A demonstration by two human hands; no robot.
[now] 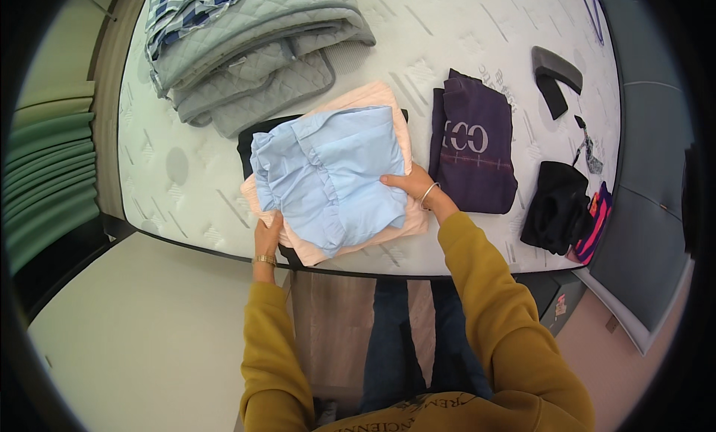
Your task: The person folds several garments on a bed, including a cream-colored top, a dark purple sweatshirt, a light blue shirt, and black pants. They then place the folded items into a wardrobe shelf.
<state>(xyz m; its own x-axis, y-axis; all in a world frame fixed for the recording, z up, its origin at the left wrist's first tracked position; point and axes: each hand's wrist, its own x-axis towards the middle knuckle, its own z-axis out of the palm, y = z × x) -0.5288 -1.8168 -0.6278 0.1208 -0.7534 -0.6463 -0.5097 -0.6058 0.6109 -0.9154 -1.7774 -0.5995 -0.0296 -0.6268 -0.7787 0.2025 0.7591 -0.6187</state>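
A folded light blue ruffled garment [363, 158] tops a small stack on the mattress [184, 208]. Beneath it lies a folded pale pink garment [386, 96], and black cloth [246, 146] shows at the bottom. My left hand [268, 236] grips the stack's near left edge, its fingers partly hidden by the cloth. On the right edge, the thumb of my right hand [414, 184] presses the blue fabric while the other fingers are hidden underneath. A folded dark purple garment [475, 177] with printed lettering lies just right of the stack.
Grey quilted bedding [274, 62] and blue-white checked cloth [196, 6] are piled at the far left. Rightward lie a dark grey folded item [556, 71], black clothing [556, 208] and a pink-purple cloth [598, 225]. A white surface [151, 331] adjoins the near left edge.
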